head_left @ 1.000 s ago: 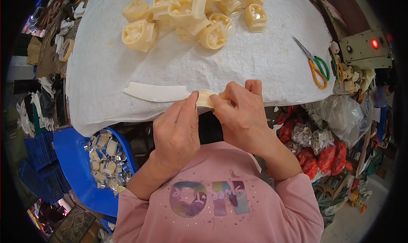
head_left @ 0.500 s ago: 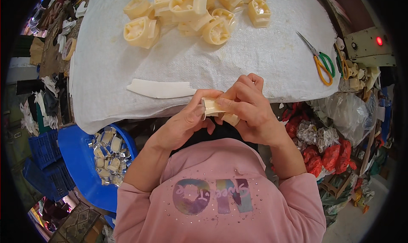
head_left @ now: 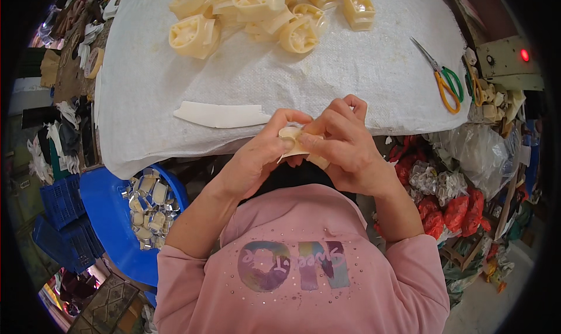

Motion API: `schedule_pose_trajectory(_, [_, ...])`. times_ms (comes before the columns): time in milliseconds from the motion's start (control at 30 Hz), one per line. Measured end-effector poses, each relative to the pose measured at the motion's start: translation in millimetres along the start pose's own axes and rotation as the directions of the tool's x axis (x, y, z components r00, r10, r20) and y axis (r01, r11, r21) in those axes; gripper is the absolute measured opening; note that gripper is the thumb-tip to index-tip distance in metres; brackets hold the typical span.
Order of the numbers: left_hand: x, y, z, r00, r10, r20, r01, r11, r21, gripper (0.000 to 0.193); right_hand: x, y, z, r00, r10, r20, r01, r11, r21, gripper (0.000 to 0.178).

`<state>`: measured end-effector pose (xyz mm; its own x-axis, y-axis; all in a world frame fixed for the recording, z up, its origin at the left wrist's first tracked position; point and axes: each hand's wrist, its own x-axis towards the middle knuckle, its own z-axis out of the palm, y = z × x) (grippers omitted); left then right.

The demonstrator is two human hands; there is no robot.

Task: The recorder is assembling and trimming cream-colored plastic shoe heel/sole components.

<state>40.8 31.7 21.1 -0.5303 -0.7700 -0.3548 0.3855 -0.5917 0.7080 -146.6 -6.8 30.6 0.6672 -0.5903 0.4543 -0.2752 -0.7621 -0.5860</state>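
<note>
Both L/R fingers point(head_left: 325, 147) near-closed, pinching cream pc point(head_left: 298, 147).

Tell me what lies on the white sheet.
On the sheet: cream plastic pieces, a white strip and scissors. What they and the sheet cover can't be seen.

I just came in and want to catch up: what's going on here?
A person in a pink top is working on a small cream piece, held between the fingers of the left hand and the right hand near the front edge of the white-covered table. A white strip lies just beyond the left hand. Farther back sits a heap of cream moulded parts, with scissors at the right.
</note>
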Motion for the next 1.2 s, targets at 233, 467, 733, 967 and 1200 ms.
schedule_pose_trajectory(233, [-9.6, -22.2, -8.0, 0.709, 0.68, -0.188, -0.565, 0.707, 0.426, 0.037, -1.0, 2.4, -5.5, 0.996, 0.062, -0.065, -0.066, 0.996, -0.065, 0.034])
schedule_pose_trajectory(467, [-4.4, -18.9, -4.2, 0.574, 0.817, -0.051, -0.634, 0.483, 0.604, 0.013, -4.3, 1.3, -0.8, 0.998, 0.046, -0.05, -0.042, 0.997, 0.067, 0.038])
schedule_pose_trajectory(733, [-2.9, -8.9, 7.0, 0.473, 0.872, 0.129, -0.498, 0.144, 0.855, 0.014, -4.1, -2.4, -2.8, 0.998, 0.037, 0.058, -0.042, 0.995, 0.092, 0.047])
schedule_pose_trajectory(967, [0.5, 0.2, 10.7, 0.424, 0.835, 0.35, -0.481, -0.12, 0.868, 0.016, -3.8, -0.6, -4.2, 0.994, 0.025, 0.107, -0.042, 0.987, 0.158, 0.042])
schedule_pose_trajectory(1200, [-0.7, -1.9, 5.1, 0.344, 0.878, 0.333, -0.515, -0.12, 0.848, 0.025, 0.1, 0.8, -7.0, 0.997, -0.041, -0.063, 0.039, 0.999, -0.036, 0.039])
